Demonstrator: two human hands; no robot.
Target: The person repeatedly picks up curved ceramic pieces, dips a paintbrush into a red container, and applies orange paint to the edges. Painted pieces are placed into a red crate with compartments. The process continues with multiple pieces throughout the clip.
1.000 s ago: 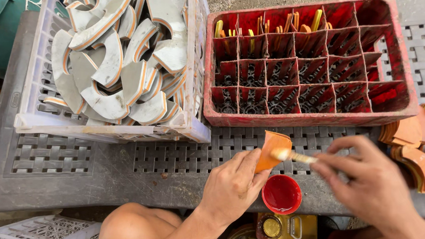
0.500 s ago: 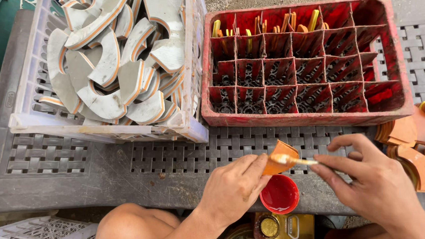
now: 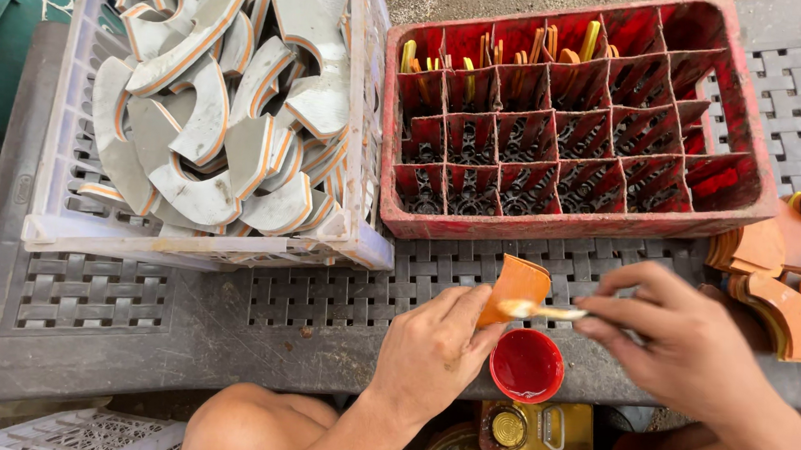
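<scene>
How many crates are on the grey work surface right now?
2: a white crate at left full of curved grey pieces, and a red divided crate at right. Another white crate shows below the surface's edge.

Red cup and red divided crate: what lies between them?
In the head view, the orange piece held by the left hand and the brush tip sit between the red cup and red crate, over grey lattice.

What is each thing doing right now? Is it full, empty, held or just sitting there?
Left hand: holding the orange piece.
Orange piece: held up, brush tip on it.
Right hand: holding the brush.
Brush: wet with pale paint.
Red cup: open, red inside.
Red crate: mostly empty, back row holds pieces.
White crate: piled with grey curved pieces.
Orange stack: lying at right.
</scene>
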